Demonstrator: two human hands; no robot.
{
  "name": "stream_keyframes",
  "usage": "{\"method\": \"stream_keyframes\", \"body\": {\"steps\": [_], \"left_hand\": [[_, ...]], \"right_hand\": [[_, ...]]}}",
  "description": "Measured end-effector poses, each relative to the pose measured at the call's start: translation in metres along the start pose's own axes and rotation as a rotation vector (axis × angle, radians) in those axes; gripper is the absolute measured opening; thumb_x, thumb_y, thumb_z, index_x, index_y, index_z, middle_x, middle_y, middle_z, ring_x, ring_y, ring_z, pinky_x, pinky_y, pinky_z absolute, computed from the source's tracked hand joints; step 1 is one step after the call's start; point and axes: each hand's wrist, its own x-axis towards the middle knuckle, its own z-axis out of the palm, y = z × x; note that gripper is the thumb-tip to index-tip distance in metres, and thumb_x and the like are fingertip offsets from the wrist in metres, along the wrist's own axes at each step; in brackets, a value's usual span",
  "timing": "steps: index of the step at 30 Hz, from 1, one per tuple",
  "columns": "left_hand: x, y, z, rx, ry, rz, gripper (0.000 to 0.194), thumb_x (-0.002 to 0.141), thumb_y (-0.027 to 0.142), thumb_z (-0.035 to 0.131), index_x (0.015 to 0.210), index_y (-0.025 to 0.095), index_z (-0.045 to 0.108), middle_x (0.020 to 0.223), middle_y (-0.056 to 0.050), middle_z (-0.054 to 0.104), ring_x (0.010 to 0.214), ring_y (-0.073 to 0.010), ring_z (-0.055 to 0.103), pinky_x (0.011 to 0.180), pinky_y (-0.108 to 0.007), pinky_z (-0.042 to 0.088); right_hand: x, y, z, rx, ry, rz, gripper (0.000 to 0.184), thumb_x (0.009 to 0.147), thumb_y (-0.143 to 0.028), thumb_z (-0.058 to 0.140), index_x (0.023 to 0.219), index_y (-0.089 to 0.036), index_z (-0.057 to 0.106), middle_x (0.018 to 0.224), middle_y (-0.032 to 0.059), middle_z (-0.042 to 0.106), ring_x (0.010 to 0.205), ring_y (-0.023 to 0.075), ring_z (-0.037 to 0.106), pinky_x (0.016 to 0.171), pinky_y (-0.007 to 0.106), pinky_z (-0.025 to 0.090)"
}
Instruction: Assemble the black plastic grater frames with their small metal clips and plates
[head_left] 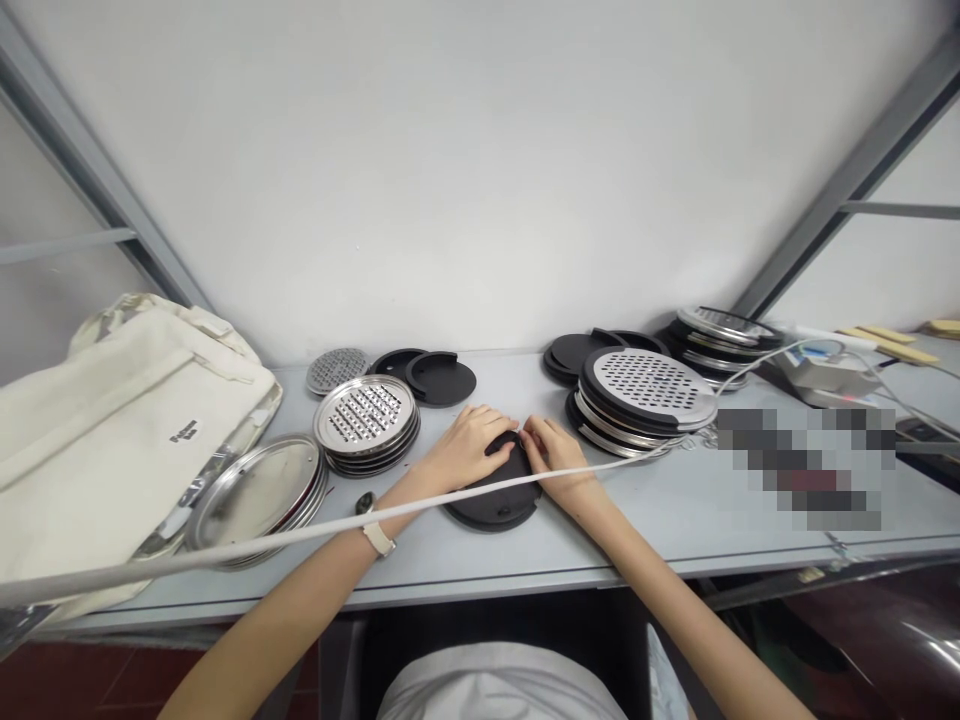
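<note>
A round black disc with a raised rim (491, 505) lies flat on the table in front of me. My left hand (466, 452) closes on its upper left edge, thumb on the top face and fingers reaching along the far rim. My right hand (553, 455) pinches the far right part of the same rim, its fingertips close to those of the left. Whether anything small sits between the right fingertips is hidden. A small round knob or hole shows near the disc's front edge.
Perforated metal grater discs (365, 415) are stacked at left, behind plain metal discs (251, 490). More black discs (442, 378) lie at the back. Right of my hands stands a grater stack with black rims (649, 385). A white cable (330, 528) crosses my forearms. A cream bag (97, 420) lies left.
</note>
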Motion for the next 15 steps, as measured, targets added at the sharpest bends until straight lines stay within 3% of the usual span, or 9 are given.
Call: {"method": "stream_keyframes", "body": {"steps": [15], "left_hand": [[0.000, -0.001, 0.001, -0.031, -0.016, -0.014, 0.020, 0.086, 0.021, 0.051, 0.106, 0.020, 0.057, 0.100, -0.003, 0.063, 0.099, -0.0174, 0.054, 0.093, -0.036, 0.035]], "right_hand": [[0.001, 0.013, 0.000, -0.042, -0.074, -0.006, 0.024, 0.091, -0.028, 0.036, 0.076, -0.020, 0.052, 0.065, 0.0018, 0.048, 0.060, 0.0151, 0.050, 0.059, 0.025, 0.037]]}}
